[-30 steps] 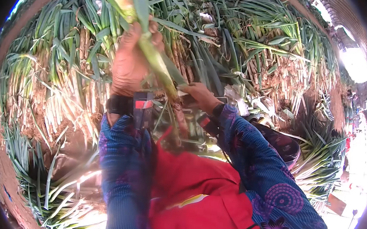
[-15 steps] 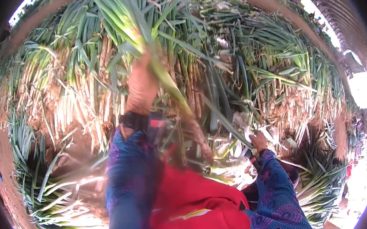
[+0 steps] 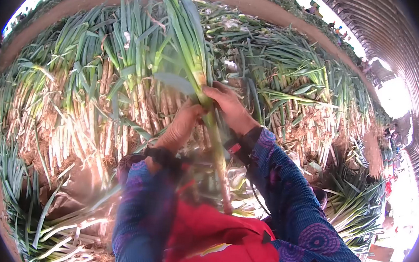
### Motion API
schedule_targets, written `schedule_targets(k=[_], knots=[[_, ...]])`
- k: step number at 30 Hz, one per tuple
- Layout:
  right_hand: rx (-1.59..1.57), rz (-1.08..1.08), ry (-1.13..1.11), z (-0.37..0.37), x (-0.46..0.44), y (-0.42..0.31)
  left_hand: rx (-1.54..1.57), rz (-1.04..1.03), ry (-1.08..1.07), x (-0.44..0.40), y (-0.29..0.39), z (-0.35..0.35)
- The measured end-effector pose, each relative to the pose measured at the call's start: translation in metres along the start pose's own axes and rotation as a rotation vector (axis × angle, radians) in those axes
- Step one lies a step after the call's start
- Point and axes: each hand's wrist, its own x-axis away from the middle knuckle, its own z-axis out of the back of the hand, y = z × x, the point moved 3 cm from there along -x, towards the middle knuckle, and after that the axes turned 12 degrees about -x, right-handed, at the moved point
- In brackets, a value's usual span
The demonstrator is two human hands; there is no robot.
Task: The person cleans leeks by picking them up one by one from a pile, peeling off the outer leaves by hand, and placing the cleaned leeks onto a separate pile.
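A long green onion (image 3: 215,141) is held up in front of me, green leaves at the top and its pale root end slanting down to the right. My left hand (image 3: 181,125) closes around the stalk from the left. Just above it, my right hand (image 3: 227,108) pinches the stalk where the leaves fan out, with the thumb across it. A blurred loose leaf (image 3: 175,83) sticks out to the left above my left hand. The lower stalk hangs free over my red apron (image 3: 226,236).
Dense rows of green onions (image 3: 63,114) lie ahead, with another heap (image 3: 305,104) to the right. More onions lie low on the left (image 3: 58,237) and right (image 3: 356,206). Pale peelings lie between the heaps and my apron. A corrugated sheet (image 3: 375,26) curves at upper right.
My right hand has left the peelings at the right and come up onto the stalk. The green onion, in my left hand, has moved right and stands more upright.
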Motion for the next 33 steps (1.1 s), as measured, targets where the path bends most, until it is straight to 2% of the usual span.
schedule_targets(k=[2,5,8,15,18,20,22,23,25,28,31,33], knots=[[-0.116,-0.046,0.023,-0.002,0.007,-0.004,-0.022,0.042,-0.031,0.004,0.005,-0.006],[-0.099,0.041,0.059,0.006,0.009,0.000,-0.060,0.046,-0.068,0.005,0.004,-0.011],[-0.060,0.020,0.037,0.012,0.026,-0.009,-0.030,0.029,-0.162,0.008,0.001,-0.021],[0.026,0.058,0.055,0.041,0.056,-0.001,-0.226,0.000,-0.292,0.021,-0.003,-0.040],[0.093,0.115,0.082,0.050,0.074,-0.012,-0.177,-0.026,-0.248,0.020,-0.012,-0.056],[0.012,0.130,0.134,0.064,0.082,-0.011,-0.100,-0.066,-0.217,0.022,-0.004,-0.077],[-0.061,0.140,0.178,0.077,0.092,-0.016,-0.045,-0.008,-0.120,0.019,-0.035,-0.083],[-0.124,0.171,0.131,0.078,0.097,-0.026,-0.023,-0.004,-0.078,0.010,-0.044,-0.086],[-0.163,0.201,0.183,0.091,0.103,-0.026,-0.178,-0.085,-0.118,-0.001,-0.044,-0.100],[-0.189,0.067,0.299,0.104,0.121,-0.044,-0.463,-0.107,-0.044,-0.039,-0.090,-0.105],[-0.238,0.100,0.319,0.126,0.129,-0.047,-0.550,-0.230,0.061,-0.048,-0.079,-0.142],[-0.193,0.215,0.285,0.149,0.128,-0.041,-0.704,-0.306,0.157,-0.050,-0.058,-0.166]])
